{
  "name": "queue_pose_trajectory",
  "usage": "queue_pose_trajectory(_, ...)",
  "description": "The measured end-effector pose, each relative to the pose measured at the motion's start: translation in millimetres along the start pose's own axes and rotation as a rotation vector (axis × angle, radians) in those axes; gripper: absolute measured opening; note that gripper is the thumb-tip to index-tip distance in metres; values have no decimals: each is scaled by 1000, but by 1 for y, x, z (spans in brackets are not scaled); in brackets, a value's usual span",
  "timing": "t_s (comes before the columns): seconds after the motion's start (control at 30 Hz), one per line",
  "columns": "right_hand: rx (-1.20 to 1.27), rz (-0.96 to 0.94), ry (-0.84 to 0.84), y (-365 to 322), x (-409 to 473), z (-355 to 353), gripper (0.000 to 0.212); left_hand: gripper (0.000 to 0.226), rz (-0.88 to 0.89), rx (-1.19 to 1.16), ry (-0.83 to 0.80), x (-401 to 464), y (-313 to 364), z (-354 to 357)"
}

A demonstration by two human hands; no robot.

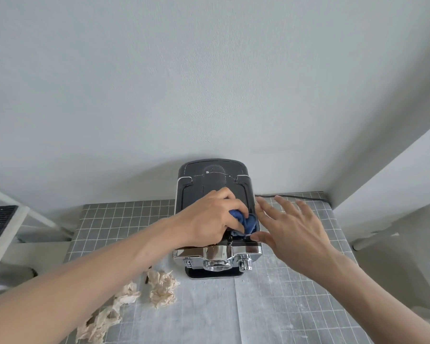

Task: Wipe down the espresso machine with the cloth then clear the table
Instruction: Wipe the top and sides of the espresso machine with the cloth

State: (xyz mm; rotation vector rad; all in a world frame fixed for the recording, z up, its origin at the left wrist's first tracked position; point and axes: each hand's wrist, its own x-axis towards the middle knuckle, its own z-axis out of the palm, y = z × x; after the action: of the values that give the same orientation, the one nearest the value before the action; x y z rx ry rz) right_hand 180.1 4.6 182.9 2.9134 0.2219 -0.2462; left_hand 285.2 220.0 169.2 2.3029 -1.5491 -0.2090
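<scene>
Your left hand bunches the blue cloth against the top of the espresso machine, fingers curled round the fabric, while your right hand spreads its fingers wide along the machine's right edge, holding nothing; whether it actually touches the casing cannot be told. The machine stands at the back of the grid-patterned table, against the wall, its chrome front facing you and its power cord trailing off to the right. Crumpled tissues lie near its left front corner, well apart from your hands, waiting for the clearing stage. The wipe looks to be in its early part, with only the top under the cloth. To do it well, likely flatten the wad so more fabric meets the surface, steady the body with your free hand so it does not slide toward the wall, work from the back forward, and save the chrome and knobs for last.
</scene>
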Motion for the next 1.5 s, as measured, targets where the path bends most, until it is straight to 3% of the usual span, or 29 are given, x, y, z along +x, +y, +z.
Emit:
queue_pose_trajectory(0.47, 35, -13, 18, 4, 1, 8, 75, 44, 31, 156, 102, -39, 25, 10)
queue_pose_trajectory(0.7, 39, -12, 4, 3, 0, 4, 75, 45, -163, 279, 225, -24, 26, 10)
queue_pose_trajectory(1.1, 71, -21, -51, 1, -3, -3, 70, 47, -2, 121, 66, -51, 33, 7)
queue_pose_trajectory(1.33, 89, -32, -61, 4, -1, -1, 69, 51, -178, 159, 241, -34, 31, 12)
queue_pose_trajectory(1.5, 76, -19, -46, 5, -2, 1, 67, 36, -45, 97, 155, -52, 42, 14)
